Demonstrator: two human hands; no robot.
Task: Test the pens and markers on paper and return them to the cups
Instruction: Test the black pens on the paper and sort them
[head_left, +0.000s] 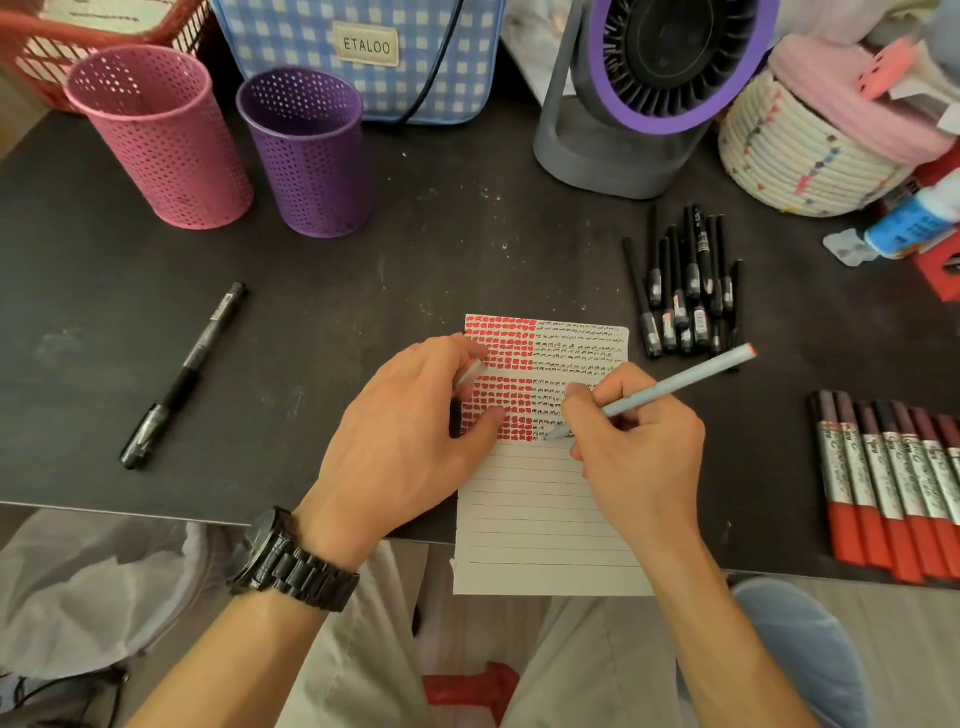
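Dark desk (363, 270), scuffed, pale specks across the middle.

Lined paper (540, 519) at the near edge, its lower part overhanging toward the lap. The upper left block is filled with rows of red dabs. The upper right holds rows of small black scribbles. The lower lines are blank.

Pink cup (166, 140) and purple cup (311, 156), both perforated metal, stand upright side by side at far left, well apart from the paper. No pens show above their rims.

Left hand (410, 431) rests on the paper's left side over the red block, thumb tip down on the sheet. Its fingers are curled round a pale translucent cap (470, 374).

Right hand (639, 441) grips a pale blue pen (685, 376) in a writing pinch. The tip touches the paper just right of the lowest red row, and the orange-tipped end slants up to the right.

Red markers (893, 478) lie in a tight row at the right edge, silver labels, red caps toward the viewer.

Black pens (685, 291) lie in a loose heap just beyond the paper's top right corner.

Lone black pen (187, 371) lies capped and diagonal at left, between the cups and the desk edge.
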